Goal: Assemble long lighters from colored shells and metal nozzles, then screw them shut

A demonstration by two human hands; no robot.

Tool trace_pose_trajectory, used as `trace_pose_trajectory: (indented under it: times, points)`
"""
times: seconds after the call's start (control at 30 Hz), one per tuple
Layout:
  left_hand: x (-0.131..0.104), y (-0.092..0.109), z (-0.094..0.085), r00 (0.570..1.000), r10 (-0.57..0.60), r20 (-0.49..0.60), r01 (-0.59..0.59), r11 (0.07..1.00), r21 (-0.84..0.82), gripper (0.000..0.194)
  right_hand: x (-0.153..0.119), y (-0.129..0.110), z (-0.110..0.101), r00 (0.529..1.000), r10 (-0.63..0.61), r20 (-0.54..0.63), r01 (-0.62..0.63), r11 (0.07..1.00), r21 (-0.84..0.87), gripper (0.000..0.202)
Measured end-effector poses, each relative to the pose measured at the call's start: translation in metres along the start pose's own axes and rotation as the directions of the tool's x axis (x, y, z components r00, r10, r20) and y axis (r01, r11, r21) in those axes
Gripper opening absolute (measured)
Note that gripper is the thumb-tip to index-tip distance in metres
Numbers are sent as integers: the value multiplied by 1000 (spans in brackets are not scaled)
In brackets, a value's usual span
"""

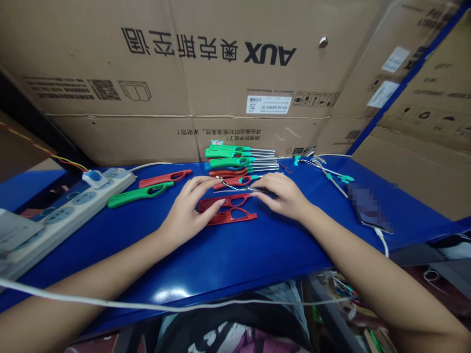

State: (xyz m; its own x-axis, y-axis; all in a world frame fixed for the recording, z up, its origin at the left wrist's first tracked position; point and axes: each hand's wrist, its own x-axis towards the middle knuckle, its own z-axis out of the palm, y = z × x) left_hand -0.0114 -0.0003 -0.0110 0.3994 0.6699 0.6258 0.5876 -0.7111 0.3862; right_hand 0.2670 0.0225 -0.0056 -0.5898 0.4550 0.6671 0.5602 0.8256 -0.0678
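Observation:
My left hand [193,203] is over two red lighter shell halves [239,214], its thumb on them and stretched apart from the fingers. Its fingertips meet the silvery end of a thin wire [231,186]. My right hand [281,193] is closed, pinching a slim dark piece [270,191] between thumb and fingers; the wire runs towards it. The palm hides most of this piece. Just behind the hands lies a red stick lighter [231,182] with a teal trigger. Beyond it, several green and red lighters [230,162] are stacked, metal tubes pointing right.
A red shell [164,178] and a green shell [140,194] lie left, beside a white power strip [69,211]. Metal tubes with teal parts [333,181] and a phone [370,206] lie right. A cardboard wall [206,88] stands behind. A white cable [165,308] crosses in front.

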Motion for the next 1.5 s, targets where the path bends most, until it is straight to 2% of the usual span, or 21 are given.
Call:
trace_pose_trajectory:
  times: [0.13,0.27,0.47,0.6,0.8,0.93,1.07,1.23,1.5]
  points:
    - [1,0,-1,1000,-7,-11,7,1000,12,29,-1,-1,3,999,15,30,-17,999,42,17]
    - [0,1,0,1000,-6,19,8,997,-71,21,-2,-4,5,996,21,83,-32,989,143,15]
    - [-2,-1,5,982,-130,139,155,970,-188,27,-1,-6,5,995,-13,101,-2,989,145,14]
    - [-3,-7,7,969,-207,138,236,938,-254,34,-1,-6,4,996,-24,83,13,992,123,14]
    - [-1,-8,7,949,-302,95,315,868,-385,33,0,-6,2,997,-32,69,23,991,136,12]
    - [1,-6,6,939,-324,114,336,797,-502,32,0,-7,-1,991,17,134,-39,985,165,15]
    - [2,-2,3,932,-297,209,363,731,-578,30,-1,-7,-3,971,91,222,-138,969,207,23]
    - [2,4,0,930,-268,252,366,736,-569,31,-1,-3,-4,954,117,275,-204,927,316,16]
    - [0,2,2,907,-348,238,421,772,-476,35,-1,9,-3,946,155,286,-256,896,362,19]
